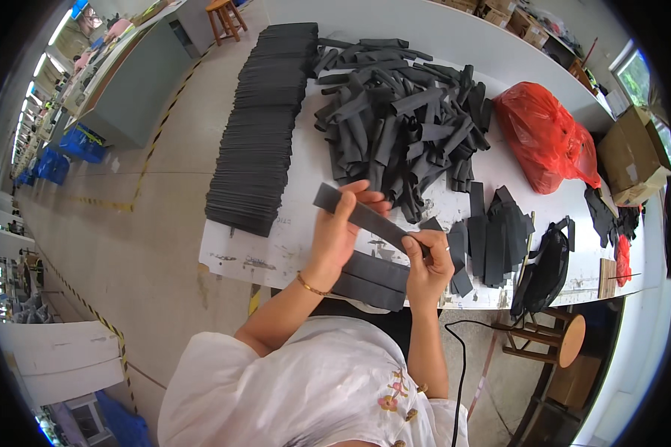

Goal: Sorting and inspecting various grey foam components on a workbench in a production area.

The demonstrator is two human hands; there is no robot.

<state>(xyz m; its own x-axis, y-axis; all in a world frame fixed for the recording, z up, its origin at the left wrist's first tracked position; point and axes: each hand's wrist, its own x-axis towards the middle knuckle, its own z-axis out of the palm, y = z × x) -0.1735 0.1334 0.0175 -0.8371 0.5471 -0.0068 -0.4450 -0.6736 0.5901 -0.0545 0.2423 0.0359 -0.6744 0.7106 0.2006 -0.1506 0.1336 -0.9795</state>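
White worktable (455, 45) heaped with black strips (257, 134) on a concrete floor (142, 231).

A factory workshop for manual piecework is shown. A long white surface (298, 231) is loaded with a tall row of stacked flat black strips (265, 119) at eleven o'clock and a loose heap of black sleeve pieces (402, 112) at twelve. Cardboard boxes (634, 153) and a red plastic bag (544, 138) are seen at two o'clock. A bare concrete floor (156, 223) marked with yellow-black tape, further workbenches (127, 82) at ten o'clock and wooden stools (555, 339) complete the setting.
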